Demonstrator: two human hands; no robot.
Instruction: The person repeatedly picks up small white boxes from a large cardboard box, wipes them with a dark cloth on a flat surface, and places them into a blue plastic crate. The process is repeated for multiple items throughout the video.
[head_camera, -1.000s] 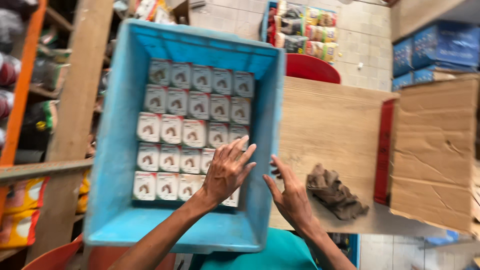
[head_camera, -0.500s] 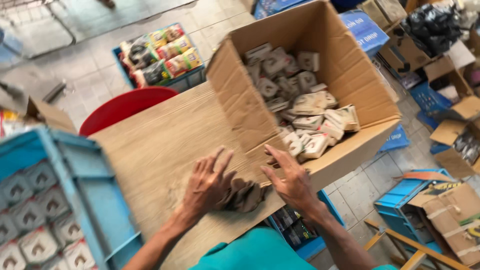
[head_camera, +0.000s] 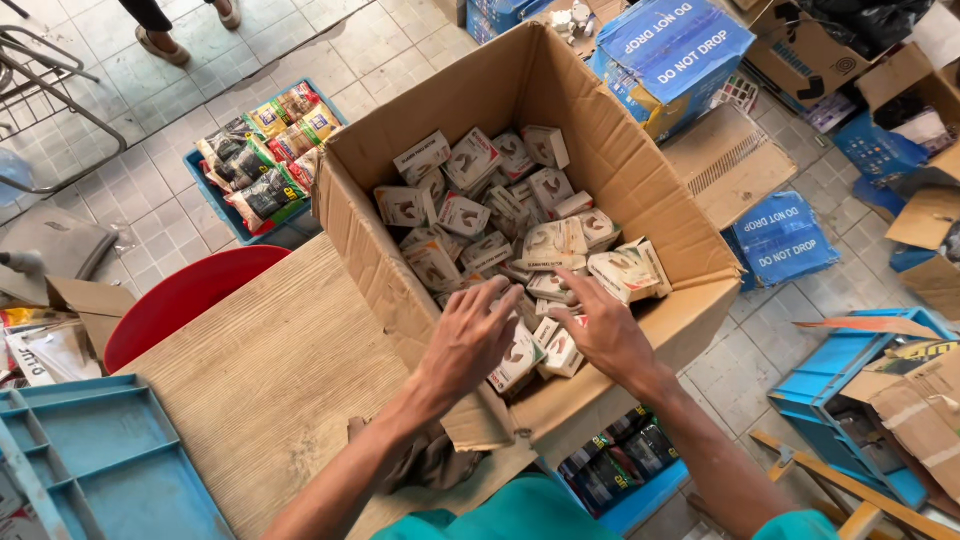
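A large open cardboard box (head_camera: 640, 170) stands on the right end of a wooden table (head_camera: 260, 370), filled with several small white cartons (head_camera: 470, 215) lying loose. Both my hands reach into its near corner. My left hand (head_camera: 470, 340) lies on the cartons with fingers stretched; one small carton (head_camera: 515, 362) pokes out under its palm, and I cannot tell if it is gripped. My right hand (head_camera: 605, 330) spreads its fingers over the cartons beside it, holding nothing that I can see.
A brown rag (head_camera: 430, 460) lies on the table under my left forearm. A blue plastic crate (head_camera: 110, 460) sits at the lower left, a red tub (head_camera: 180, 295) behind the table. Snack packs in a floor crate (head_camera: 265, 170), blue cartons (head_camera: 670, 50) and another person's feet (head_camera: 190, 25) surround it.
My view swung from the blue crate of sorted cartons to the cardboard box. Both hands left the crate, passed the rag on the table and went into the box.
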